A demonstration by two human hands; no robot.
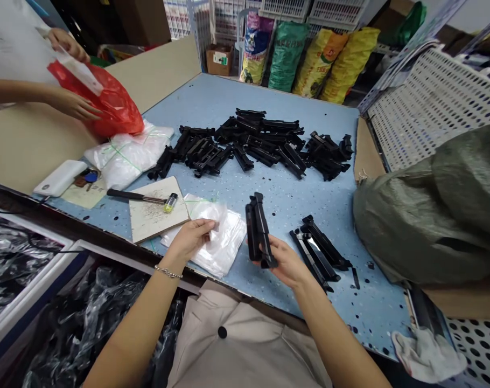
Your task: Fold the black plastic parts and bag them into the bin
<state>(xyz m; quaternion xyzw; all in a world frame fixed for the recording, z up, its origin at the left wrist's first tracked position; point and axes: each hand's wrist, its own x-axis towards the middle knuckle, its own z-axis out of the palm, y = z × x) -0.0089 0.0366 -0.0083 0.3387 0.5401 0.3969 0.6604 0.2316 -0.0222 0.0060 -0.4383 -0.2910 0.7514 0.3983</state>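
My right hand is closed around black plastic parts, long and narrow, raised a little above the blue tabletop. With thumb and fingers pinched together, my left hand grips the edge of a clear plastic bag. That bag lies over a stack of flat clear bags at the table's front edge. Right of my right hand, several similar black parts rest on the table. A larger heap of them spreads across the middle of the table.
A board carries a black-handled tool and a lighter. Behind it lie a tied plastic bundle and a white power bank. At upper left, another person's hands handle a red bag. A dark green sack stands right.
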